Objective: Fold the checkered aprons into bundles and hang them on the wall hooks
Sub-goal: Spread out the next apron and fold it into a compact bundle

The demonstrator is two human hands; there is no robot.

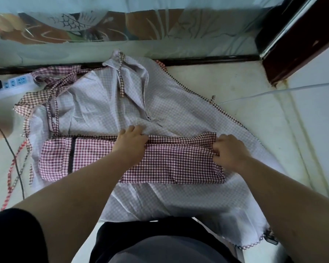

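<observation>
A maroon-and-white checkered apron (169,164) lies folded into a long band across a larger apron (179,111) that is spread pale side up on the floor. My left hand (130,141) grips the band's far edge near its middle, fingers curled into the cloth. At the band's right end my right hand (227,151) pinches the folded cloth. Checkered straps (51,88) trail off at the far left. No wall hooks are in view.
A white power strip (13,84) lies on the floor at the far left, with a black cable (13,158) running toward me. A white cable (273,91) crosses the tiles at the right. A dark door frame (296,44) stands at the far right, a patterned glass panel (122,25) ahead.
</observation>
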